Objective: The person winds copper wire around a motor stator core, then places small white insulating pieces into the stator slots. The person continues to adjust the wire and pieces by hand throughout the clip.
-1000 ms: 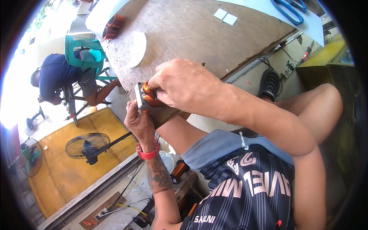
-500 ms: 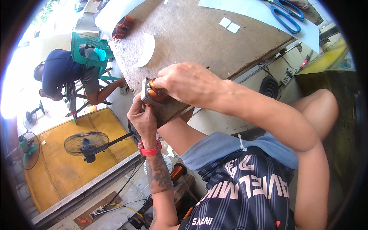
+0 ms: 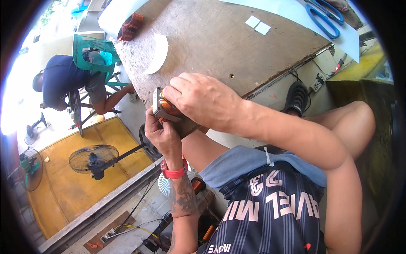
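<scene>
Right hand: right hand comes in from the right, curled over the top of the copper-wound coil, fingers bent down and pressing on the windings, so it is closed on the part rather than spread.
Left hand: left hand sits underneath, palm up, fingers wrapped around the lower side of the same part; a red wristband circles the wrist.
Coil: orange-copper windings in a grey metal frame, held between both hands just off the near edge of the wooden table, not resting on it.
Table top: a white curved paper piece lies near the left edge, a second copper coil at the far left corner, two small white squares toward the far side, and blue-handled scissors on a pale blue sheet at the far right corner.
Progress: judging from the grip, the windings look already in place and are being pressed or dressed by hand; the paper pieces lie unused on the table, so work seems to remain.
Hidden: most of the coil is covered by the two hands; its far face and any loose wire ends cannot be made out.
Nearby: another person in a dark blue shirt bends over by a green plastic chair; a floor fan stands below.
</scene>
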### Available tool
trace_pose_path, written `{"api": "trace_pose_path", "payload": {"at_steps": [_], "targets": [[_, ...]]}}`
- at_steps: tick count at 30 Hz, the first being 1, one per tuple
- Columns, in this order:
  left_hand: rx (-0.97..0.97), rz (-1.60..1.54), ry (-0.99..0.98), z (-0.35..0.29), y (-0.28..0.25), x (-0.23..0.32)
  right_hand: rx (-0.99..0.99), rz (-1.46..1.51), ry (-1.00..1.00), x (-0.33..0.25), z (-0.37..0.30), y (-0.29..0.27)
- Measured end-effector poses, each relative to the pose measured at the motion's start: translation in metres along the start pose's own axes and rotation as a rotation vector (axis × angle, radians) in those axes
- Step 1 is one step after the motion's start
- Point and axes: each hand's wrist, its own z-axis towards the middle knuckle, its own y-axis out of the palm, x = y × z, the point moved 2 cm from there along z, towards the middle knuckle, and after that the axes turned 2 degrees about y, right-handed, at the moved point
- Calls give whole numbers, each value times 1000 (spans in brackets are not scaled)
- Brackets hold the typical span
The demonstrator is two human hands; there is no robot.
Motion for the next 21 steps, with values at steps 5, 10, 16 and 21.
{"api": "trace_pose_path", "payload": {"at_steps": [5, 10, 16, 21], "targets": [[-2, -77, -24, 2, 0, -1, -28, -6, 46, -4, 0, 3], [-108, 15, -15, 10, -16, -12, -75, 145, 39, 15, 6, -9], [-220, -64, -38, 22, -33, -16, -92, 95, -72, 17, 12, -13], [-105, -110, 78, 16, -32, -18, -71, 45, -118, 15, 10, -13]]}}
